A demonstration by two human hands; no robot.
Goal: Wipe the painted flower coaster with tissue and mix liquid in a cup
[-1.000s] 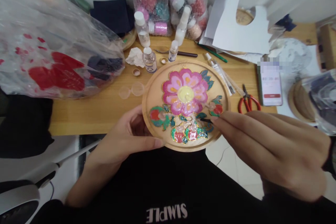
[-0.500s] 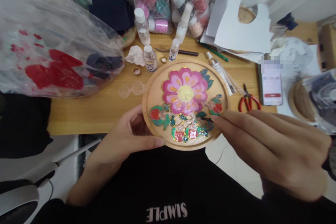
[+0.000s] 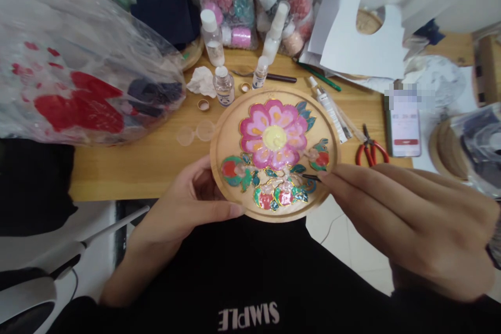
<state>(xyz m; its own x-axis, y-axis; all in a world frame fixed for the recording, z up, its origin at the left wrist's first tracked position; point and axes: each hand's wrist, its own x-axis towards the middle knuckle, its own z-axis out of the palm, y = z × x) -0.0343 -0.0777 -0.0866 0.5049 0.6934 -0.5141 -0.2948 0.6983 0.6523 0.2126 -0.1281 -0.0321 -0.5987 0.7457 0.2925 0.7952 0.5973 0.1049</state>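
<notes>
Detail step. Round wooden plate with pink flower (image 3: 229, 138) overhung bench (image 3: 156, 162) edge; left hand (image 3: 191, 201) fingers gripped plate's near-left rim. Right hand (image 3: 410, 219) fingers pinched thin dark tool (image 3: 311, 177), tip on plate's lower-right leaves. Next touch likely needs steady tip, plate held level.

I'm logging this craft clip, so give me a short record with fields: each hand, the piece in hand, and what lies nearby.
Left hand: grips the near-left rim of the wooden plate
Right hand: pinches a thin dark tool, tip by the green leaves
Design: pink flower, yellow centre, red buds below
Nearby: small bottle, red scissors, phone, on the table
</notes>
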